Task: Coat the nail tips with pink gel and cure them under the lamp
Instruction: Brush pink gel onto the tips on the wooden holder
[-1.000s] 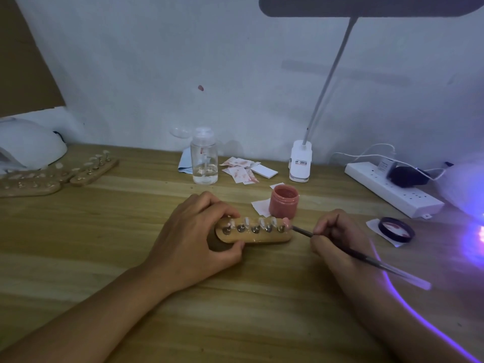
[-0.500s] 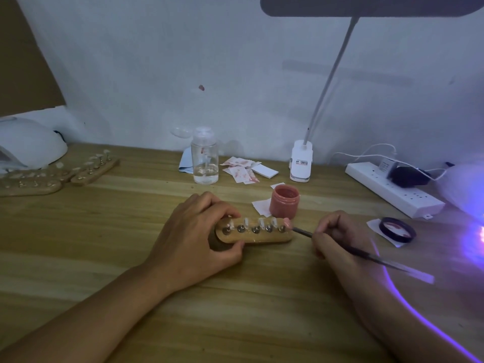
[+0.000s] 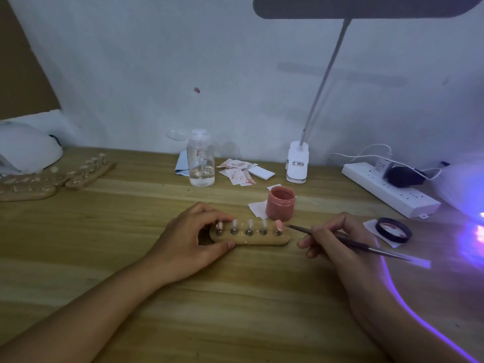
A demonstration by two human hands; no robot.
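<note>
Two hands are working: the left hand (image 3: pixel 188 242) is curling round and gripping the left end of the wooden holder (image 3: pixel 256 241), while the right hand (image 3: pixel 332 239) is pinching the brush (image 3: pixel 372 248), its tip sitting just beside the rightmost, pink-coated nail tip (image 3: pixel 278 226). The open pink gel jar (image 3: pixel 281 205) is standing just behind the holder.

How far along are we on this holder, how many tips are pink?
Done: the rightmost tip on the wooden holder looks pink. In hand: the left hand grips the holder's left end; the right hand holds the brush, bristles just beside that tip. Left: three middle tips look uncoated, the leftmost tip is unclear. No curing yet: the holder sits on the table, apart from the purple glow at right.
</note>
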